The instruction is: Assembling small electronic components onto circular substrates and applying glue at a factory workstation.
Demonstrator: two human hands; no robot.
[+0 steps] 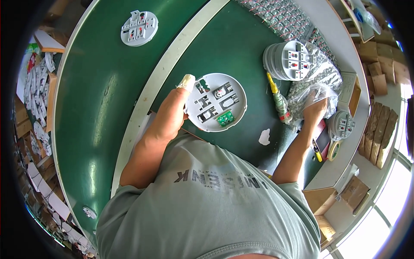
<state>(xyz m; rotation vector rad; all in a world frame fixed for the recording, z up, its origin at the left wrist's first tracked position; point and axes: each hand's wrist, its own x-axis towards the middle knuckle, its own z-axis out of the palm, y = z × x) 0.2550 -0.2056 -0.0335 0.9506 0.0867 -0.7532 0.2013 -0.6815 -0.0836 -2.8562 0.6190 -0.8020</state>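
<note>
My left hand (pixel 168 114) is closed on the left rim of a round light-grey plastic housing (pixel 215 103). Its thumb wears a pale wrap and presses on the edge. The housing's inner side faces up, with several slots and a small green circuit board (pixel 225 118) near its lower edge. On the right, my right hand (pixel 317 108) reaches into a clear plastic bag (pixel 332 97); its fingers are partly hidden by the crinkled film, and what they touch cannot be made out. A stack of similar round housings (pixel 295 62) stands just beyond the bag.
A yellow-tipped tool wrapped in green (pixel 279 103) lies beside the bag. Many small wired parts (pixel 284 21) fill the far right. Another housing (pixel 140 28) sits on the green belt at far left. Near my right arm are a tape roll (pixel 334 151), a yellow-black cutter (pixel 317 153) and more housings (pixel 341 125).
</note>
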